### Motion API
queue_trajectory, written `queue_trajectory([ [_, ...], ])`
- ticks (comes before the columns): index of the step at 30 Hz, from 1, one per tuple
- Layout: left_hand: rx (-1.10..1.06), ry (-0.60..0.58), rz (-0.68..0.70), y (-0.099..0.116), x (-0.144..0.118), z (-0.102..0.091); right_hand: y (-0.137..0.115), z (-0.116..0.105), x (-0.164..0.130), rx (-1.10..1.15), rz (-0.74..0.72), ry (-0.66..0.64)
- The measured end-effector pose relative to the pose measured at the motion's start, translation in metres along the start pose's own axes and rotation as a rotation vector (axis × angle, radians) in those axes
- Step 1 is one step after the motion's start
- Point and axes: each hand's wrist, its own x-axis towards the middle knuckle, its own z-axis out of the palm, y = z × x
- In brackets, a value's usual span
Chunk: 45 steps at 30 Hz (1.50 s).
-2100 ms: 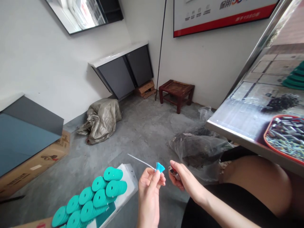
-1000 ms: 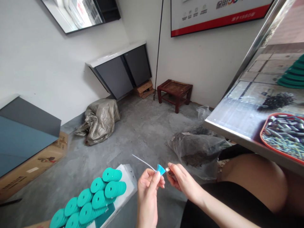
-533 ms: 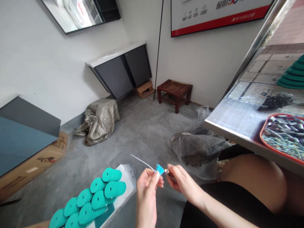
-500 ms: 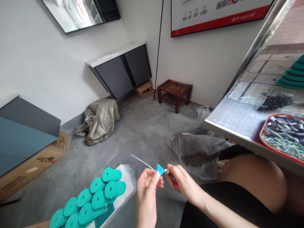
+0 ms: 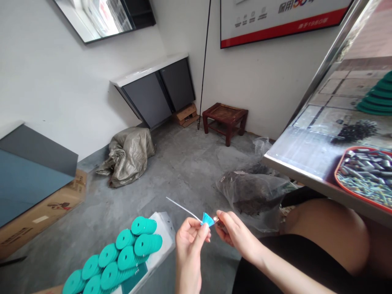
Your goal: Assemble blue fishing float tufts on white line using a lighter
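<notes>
Near the bottom centre of the frame, the left hand (image 5: 189, 243) pinches a bright blue fan-shaped tuft (image 5: 208, 219) between thumb and fingertips, its flared end pointing right; a thin white stem (image 5: 182, 207) runs from its narrow end toward the upper left. Just to its right, the right hand (image 5: 234, 232) is curled closed around a small object (image 5: 216, 219), mostly hidden by the fingers, whose pale tip sits right beside the tuft; whether they touch cannot be told. At lower left, teal discs with centre holes (image 5: 133, 256) stand in two rows of tilted stacks on a white box (image 5: 165, 232). The bench (image 5: 301, 149) fills the right side, carrying a red-rimmed tray (image 5: 338, 165) of small metal pieces (image 5: 364, 159), a dark bristly bundle (image 5: 359, 130) and more teal discs at the frame's right edge. Below the bench edge, a clear plastic bag (image 5: 252, 190) with dark contents lies on the grey floor (image 5: 180, 163).
</notes>
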Motion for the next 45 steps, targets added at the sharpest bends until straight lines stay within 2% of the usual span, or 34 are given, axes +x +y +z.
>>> queue_trajectory([
  [15,0.042,-0.010,0.020,-0.003,0.001,-0.004,-0.002,0.002,0.000,-0.011,0.017,0.014],
  [23,0.065,-0.011,0.030,-0.003,0.002,-0.004,0.005,0.000,0.000,0.006,0.033,0.020],
  [32,0.020,0.063,0.075,-0.010,0.004,-0.003,0.009,0.001,0.002,0.064,0.022,0.022],
  [45,0.016,0.059,0.083,-0.008,0.002,-0.001,0.018,0.002,0.003,0.106,0.026,0.047],
])
